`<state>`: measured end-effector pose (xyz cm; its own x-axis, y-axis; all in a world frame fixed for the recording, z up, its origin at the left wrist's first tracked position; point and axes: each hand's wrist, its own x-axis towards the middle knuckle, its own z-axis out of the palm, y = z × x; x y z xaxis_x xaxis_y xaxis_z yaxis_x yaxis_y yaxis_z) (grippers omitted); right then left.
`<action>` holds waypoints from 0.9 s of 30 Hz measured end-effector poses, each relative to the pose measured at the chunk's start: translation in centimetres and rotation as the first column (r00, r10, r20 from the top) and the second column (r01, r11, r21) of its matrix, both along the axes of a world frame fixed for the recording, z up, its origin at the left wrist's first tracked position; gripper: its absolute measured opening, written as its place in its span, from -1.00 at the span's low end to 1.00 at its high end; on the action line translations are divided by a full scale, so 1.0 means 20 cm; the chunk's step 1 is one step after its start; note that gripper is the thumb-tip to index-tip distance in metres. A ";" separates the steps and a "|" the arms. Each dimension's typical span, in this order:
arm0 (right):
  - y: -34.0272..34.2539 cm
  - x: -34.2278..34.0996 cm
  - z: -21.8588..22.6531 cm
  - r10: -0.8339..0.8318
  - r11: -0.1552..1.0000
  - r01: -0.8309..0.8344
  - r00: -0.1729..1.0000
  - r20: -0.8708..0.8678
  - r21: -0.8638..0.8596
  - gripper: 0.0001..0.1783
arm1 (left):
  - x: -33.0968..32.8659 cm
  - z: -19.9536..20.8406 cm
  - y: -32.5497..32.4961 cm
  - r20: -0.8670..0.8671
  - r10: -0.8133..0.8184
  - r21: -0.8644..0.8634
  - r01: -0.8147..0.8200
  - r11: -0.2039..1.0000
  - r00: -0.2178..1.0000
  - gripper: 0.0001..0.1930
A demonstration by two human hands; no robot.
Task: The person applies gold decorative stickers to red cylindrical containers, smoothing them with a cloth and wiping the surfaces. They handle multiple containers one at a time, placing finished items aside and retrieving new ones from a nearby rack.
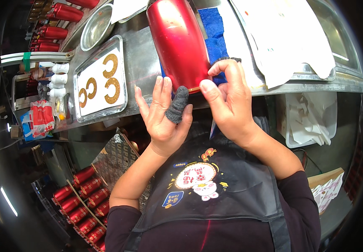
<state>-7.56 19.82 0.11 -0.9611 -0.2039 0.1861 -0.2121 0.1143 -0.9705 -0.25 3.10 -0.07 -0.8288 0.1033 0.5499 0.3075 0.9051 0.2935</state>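
— Metal bench (pixel 141 50) across the middle of the workshop; a dark apron (pixel 227 168) at its near edge. Taking notes from near to far. Hands first?

— Left hand (pixel 163 119): fingers spread, no grip seen. Its index finger wears a dark knitted cover (pixel 176 110), tip against the near end of the red cylinder (pixel 179 42).

— And the right hand (pixel 232 101)?

— Bent, at the right side of that same near end. Thumb and index tips are slightly apart; whether anything thin sits between them, I cannot tell.

— Position of the cylinder?

— Centre bench, length running away from the body, blue cloth (pixel 213 27) showing beside it.

— Which step, in your judgement?

— Fingertip work at the near rim, probably handling or smoothing something small. Tentative.

— What does the next move call for?

— Light, even pressure at the rim, I would say, with the left hand bracing so that the cylinder does not roll.

— Surroundings, farther out?

— Left: a clear tray (pixel 124 80) with gold open-ring shapes (pixel 116 88) on white backing. Right: white sheets (pixel 282 38). Beyond the tray, a metal bowl (pixel 90 33); far left, more red vessels (pixel 66 13).
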 end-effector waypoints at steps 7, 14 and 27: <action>-0.03 0.02 0.01 -0.022 1.000 0.023 0.999 -0.034 0.021 -0.68 | -0.02 0.01 -0.01 -0.005 -0.017 -0.030 0.016 0.999 1.000 -0.62; -0.01 -0.01 0.03 0.011 1.000 -0.011 1.000 0.001 -0.017 -0.68 | -0.02 0.02 0.00 0.007 -0.005 -0.031 0.006 1.000 1.000 -0.63; 0.00 -0.01 0.00 0.063 0.989 -0.047 0.991 0.117 -0.139 -0.79 | -0.07 0.12 0.00 -0.016 -0.068 -0.163 0.064 0.985 0.998 -0.56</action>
